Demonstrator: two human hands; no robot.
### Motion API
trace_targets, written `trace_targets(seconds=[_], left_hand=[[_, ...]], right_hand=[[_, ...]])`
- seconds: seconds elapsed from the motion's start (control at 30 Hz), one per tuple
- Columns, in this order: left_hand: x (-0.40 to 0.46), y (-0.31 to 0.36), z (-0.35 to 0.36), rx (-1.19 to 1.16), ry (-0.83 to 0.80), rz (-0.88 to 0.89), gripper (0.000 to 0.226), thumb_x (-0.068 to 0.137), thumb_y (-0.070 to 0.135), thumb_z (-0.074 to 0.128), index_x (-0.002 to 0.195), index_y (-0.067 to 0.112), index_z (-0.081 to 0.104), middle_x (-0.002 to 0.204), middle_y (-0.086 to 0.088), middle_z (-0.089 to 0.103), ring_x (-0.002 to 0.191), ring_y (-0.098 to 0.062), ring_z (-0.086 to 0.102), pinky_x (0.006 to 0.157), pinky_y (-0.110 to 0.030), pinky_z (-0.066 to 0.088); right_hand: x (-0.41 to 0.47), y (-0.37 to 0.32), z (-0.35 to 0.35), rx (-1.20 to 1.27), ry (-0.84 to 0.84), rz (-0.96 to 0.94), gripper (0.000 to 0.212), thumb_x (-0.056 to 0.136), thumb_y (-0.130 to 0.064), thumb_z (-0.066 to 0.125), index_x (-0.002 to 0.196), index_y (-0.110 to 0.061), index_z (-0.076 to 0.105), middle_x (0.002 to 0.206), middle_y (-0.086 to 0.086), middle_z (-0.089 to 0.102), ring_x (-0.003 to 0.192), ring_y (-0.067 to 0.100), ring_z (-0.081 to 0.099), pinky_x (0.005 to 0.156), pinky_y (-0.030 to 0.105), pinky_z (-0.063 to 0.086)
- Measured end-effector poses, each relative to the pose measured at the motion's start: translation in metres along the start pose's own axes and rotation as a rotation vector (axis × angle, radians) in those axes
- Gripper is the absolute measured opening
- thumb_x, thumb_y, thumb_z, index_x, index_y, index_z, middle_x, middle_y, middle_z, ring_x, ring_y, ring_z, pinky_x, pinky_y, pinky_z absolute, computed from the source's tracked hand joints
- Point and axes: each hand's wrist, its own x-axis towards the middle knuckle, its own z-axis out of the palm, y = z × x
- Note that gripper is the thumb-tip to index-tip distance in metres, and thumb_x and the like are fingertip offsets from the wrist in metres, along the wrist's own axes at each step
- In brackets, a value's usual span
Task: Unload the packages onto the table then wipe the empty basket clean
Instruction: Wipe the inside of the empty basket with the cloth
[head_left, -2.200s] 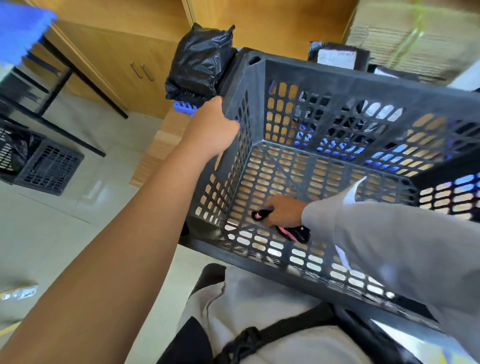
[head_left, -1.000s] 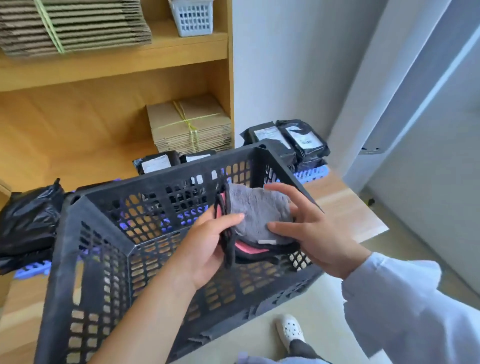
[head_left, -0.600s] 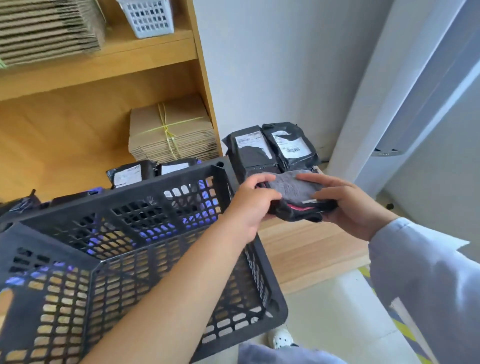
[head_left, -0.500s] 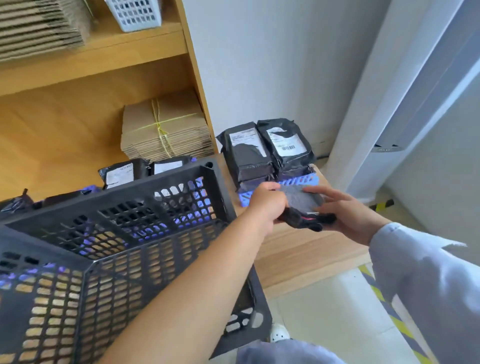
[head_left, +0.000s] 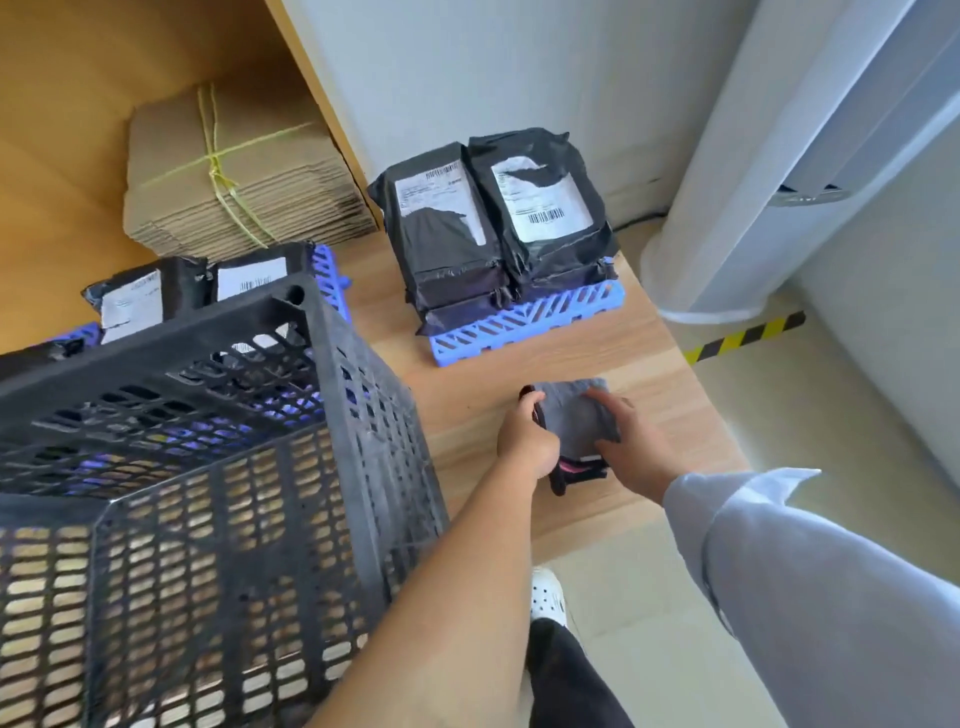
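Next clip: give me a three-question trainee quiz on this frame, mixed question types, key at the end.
1. True or false: the black basket holds packages.
2. What do the left hand and right hand hold on the wooden table?
A) folded grey cloth
B) package
C) cardboard
3. Fill in: the two labelled black packages lie on a ____ plastic tray.

Key: 1 false; 2 A, the cloth; 3 blue.

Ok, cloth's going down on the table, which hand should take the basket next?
Left, probably. The left hand sits on the cloth's basket-side edge, nearest the black basket. The right hand is on the far side and would have to cross over.
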Motion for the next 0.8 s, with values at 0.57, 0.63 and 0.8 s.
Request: trace_targets(seconds=[0.57, 0.63, 0.8], left_hand=[[-0.016, 0.072, -0.055, -0.082, 0.011, 0.058, 0.023, 0.088, 0.006, 0.055, 0.108, 0.008, 0.066, 0.097, -0.001, 0.056, 0.091, -0.022, 0.050, 0.070, -0.026, 0.040], [-0.040, 0.089, -0.084, -0.157, 0.035, 0.172, 0.012, 0.087, 0.005, 0.056, 0.091, 0.013, 0.065, 0.089, -0.004, 0.056, 0.082, -0.020, 0.049, 0.070, -0.028, 0.039], [-0.120, 0.080, -0.161, -0.322, 0.094, 0.383, 0.008, 0.091, 0.010, 0.062, 0.086, 0.010, 0.069, 0.081, -0.006, 0.068, 0.068, -0.016, 0.060, 0.063, -0.024, 0.049]], right_hand=[[-0.023, -0.080, -0.044, -0.011, 0.290, -0.108, 0.028, 0.096, -0.014, 0.057, 0.122, -0.013, 0.067, 0.119, 0.001, 0.061, 0.101, 0.017, 0.057, 0.083, 0.020, 0.036], [-0.043, -0.112, -0.049, 0.010, 0.300, -0.164, 0.024, 0.096, -0.016, 0.056, 0.115, -0.015, 0.070, 0.111, -0.003, 0.067, 0.097, 0.014, 0.060, 0.083, 0.023, 0.043], [-0.102, -0.184, -0.027, 0.085, 0.308, -0.332, 0.012, 0.096, -0.017, 0.060, 0.095, -0.019, 0.072, 0.088, -0.007, 0.069, 0.083, 0.011, 0.063, 0.068, 0.002, 0.041]])
